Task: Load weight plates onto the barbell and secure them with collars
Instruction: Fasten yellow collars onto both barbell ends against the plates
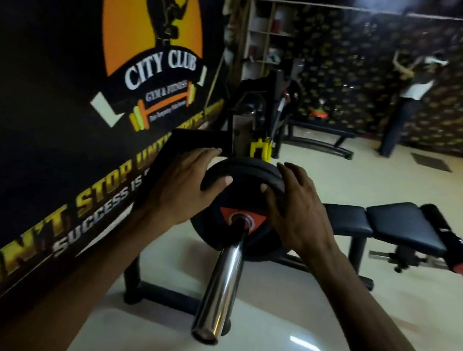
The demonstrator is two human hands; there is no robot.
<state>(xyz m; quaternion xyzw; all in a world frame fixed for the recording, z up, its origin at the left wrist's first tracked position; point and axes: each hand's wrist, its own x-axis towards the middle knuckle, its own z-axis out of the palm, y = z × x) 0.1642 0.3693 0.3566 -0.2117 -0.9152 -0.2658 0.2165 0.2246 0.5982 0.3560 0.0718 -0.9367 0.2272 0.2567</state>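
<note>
Because a plate this wide slides true only when it is pushed evenly, the person is gripping it from both sides at once: the left hand (189, 180) is wrapping the upper left of the rim with its thumb laid on the near face, and the right hand (296, 204) is mirroring it on the upper right, fingers curled over the edge and thumb pressing the face. Neither hand is spread flat; both are clamping the rim of the weight plate (237, 194).

The plate is sitting on the chrome sleeve (221, 281) of the barbell, threaded through its orange-marked hub, and it looks pushed well inward, with what seems to be another plate right behind it, though I cannot tell whether they are touching. A long stretch of bare sleeve is pointing back toward the person, so there is room for more plates or a collar; I am seeing no collar on it yet.

The bar appears to be resting on the rack at the head end of the bench (399, 228), whose black pad is stretching away to the right. Farther off, another person (409, 94) is standing by the patterned wall, and the logo wall (154, 24) is running along the left.
</note>
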